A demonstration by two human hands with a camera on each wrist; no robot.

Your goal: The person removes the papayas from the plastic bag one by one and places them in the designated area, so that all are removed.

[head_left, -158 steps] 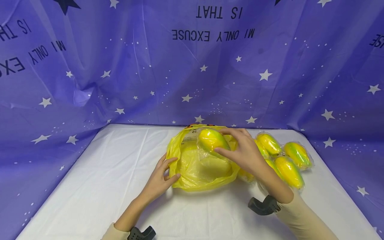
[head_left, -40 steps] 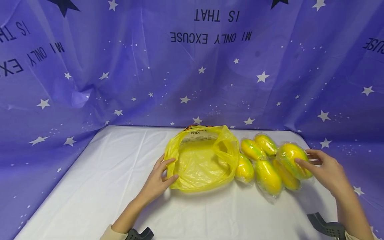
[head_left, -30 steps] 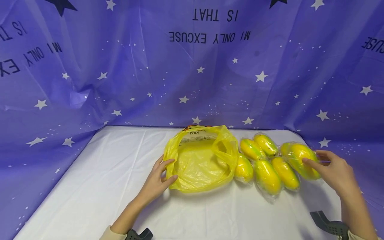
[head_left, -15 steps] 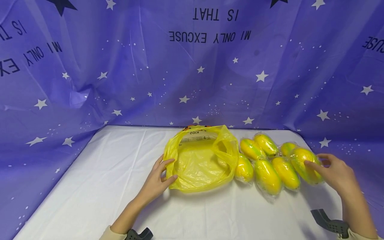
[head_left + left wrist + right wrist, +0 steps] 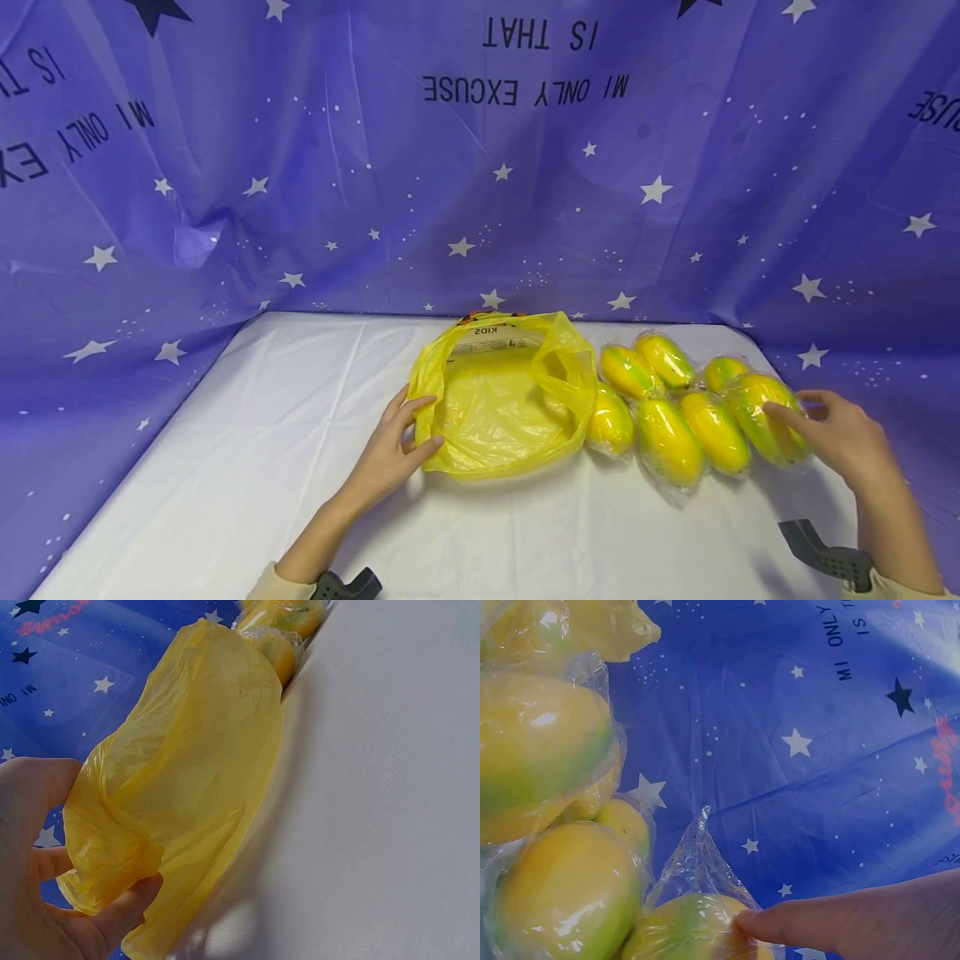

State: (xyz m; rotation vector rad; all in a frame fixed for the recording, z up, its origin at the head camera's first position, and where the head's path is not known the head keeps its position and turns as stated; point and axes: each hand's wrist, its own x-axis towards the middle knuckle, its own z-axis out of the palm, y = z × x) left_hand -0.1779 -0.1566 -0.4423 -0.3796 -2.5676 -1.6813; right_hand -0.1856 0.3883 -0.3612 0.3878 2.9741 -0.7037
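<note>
My left hand [image 5: 393, 446] holds the left rim of a yellow plastic bag [image 5: 510, 417], its mouth facing me with bare inner film showing. In the left wrist view, thumb and fingers pinch the crumpled edge of the bag [image 5: 195, 750]. At the far right, my right hand [image 5: 847, 429] grips a yellow-green mango [image 5: 765, 412] in clear wrap, thumb on the near side. The right wrist view shows one finger touching the wrapped mango [image 5: 690, 934]; the other fingers are out of frame. This mango sits against its neighbours at the right end of the group.
Several more wrapped mangoes [image 5: 670, 442] lie between the bag and my right hand, the leftmost mango [image 5: 611, 423] touching the bag. All rest on a white-covered table [image 5: 247, 442]. A purple star-print cloth [image 5: 420, 167] rises behind and at both sides.
Earlier my right hand held a mango at the bag's mouth. It then moved right with a mango, lowering it beside the others. My left hand stays on the bag rim.
</note>
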